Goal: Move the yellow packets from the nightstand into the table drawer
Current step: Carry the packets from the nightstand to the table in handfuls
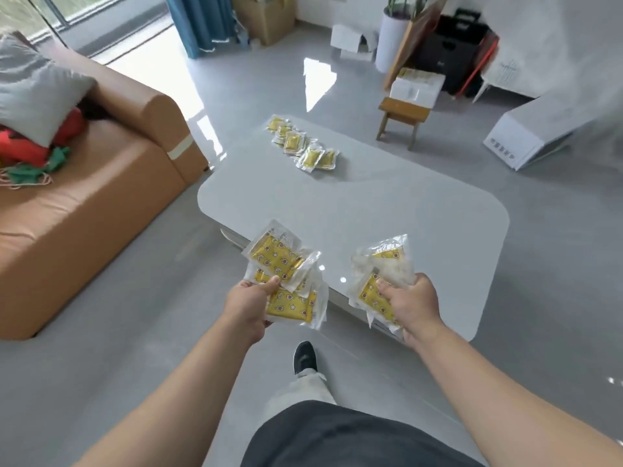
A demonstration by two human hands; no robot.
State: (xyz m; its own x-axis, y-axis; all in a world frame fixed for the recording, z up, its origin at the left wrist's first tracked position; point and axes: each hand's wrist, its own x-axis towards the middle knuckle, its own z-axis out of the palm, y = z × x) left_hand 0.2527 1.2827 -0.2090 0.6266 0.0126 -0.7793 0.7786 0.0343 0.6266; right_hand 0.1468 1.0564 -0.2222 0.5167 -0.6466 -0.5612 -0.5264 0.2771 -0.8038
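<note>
Left grip (pixel 251 306) and right grip (pixel 413 305) each clench a sheaf of yellow packets (pixel 279 261), so keep thumbs firm nearing the bench (pixel 371 203), whose drawer will need one freed.

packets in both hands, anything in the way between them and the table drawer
Nothing visible blocks them. The left hand and right hand grip packets right at the table's near edge. The loose pile lies at the far end, out of the way. No open drawer shows, so it may need opening first.
</note>
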